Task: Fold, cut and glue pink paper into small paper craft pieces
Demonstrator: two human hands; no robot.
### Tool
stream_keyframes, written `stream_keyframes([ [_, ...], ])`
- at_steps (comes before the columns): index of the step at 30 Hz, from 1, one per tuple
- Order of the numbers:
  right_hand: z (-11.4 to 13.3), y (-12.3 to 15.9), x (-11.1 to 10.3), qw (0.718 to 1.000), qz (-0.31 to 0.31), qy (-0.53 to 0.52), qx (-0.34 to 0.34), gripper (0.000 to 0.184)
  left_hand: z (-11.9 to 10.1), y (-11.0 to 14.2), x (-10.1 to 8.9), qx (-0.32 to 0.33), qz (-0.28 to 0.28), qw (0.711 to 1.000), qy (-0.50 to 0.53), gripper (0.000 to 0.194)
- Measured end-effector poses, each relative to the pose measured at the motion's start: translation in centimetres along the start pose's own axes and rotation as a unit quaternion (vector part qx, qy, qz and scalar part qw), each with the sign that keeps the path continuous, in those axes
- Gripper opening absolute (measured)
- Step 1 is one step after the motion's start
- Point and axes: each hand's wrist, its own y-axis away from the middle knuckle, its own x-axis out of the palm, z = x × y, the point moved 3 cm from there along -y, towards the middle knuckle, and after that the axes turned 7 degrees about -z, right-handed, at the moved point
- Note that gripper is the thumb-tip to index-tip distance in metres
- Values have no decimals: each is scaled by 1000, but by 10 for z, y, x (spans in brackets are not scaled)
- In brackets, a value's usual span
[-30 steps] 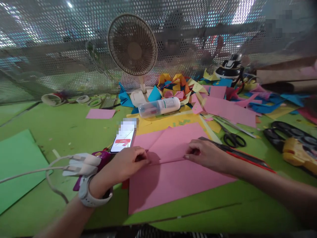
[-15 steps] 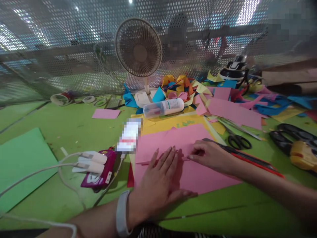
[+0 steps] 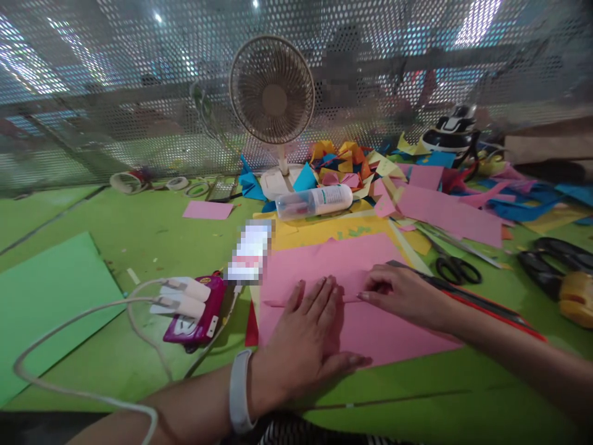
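Observation:
A sheet of pink paper (image 3: pixel 370 253) lies in front of me, over yellow paper (image 3: pixel 319 232). My left hand (image 3: pixel 308 330) rests flat on the sheet with its fingers stretched out. Under those fingers runs a thin pink paper strip (image 3: pixel 274 303), crosswise on the sheet; whether it is loose or a raised fold I cannot tell. At the strip's right end, my right hand (image 3: pixel 401 290) is closed, thumb and curled fingers pinching it. Beneath my right wrist lies a red and black cutter knife (image 3: pixel 491 306). Black-handled scissors (image 3: pixel 458 270) are just beyond it.
Left of the sheet are a phone (image 3: pixel 250 250) and a purple power strip (image 3: pixel 194 334) with white plugs and cables. A clear bottle (image 3: pixel 315 201), a fan (image 3: pixel 273 93) and heaped paper scraps (image 3: pixel 445 207) stand behind. Green paper (image 3: pixel 55 309) lies far left, a tape dispenser (image 3: pixel 574 296) right.
The whole view has shifted a little, so things appear further right. Both hands stay in nearly the same place on the pink sheet.

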Motion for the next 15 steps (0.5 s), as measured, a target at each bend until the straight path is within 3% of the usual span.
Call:
stream_keyframes([
  [15, -1, 0, -3, 999, -21, 36, -29, 23, 1, -1, 2, 1, -2, 999, -50, 82],
])
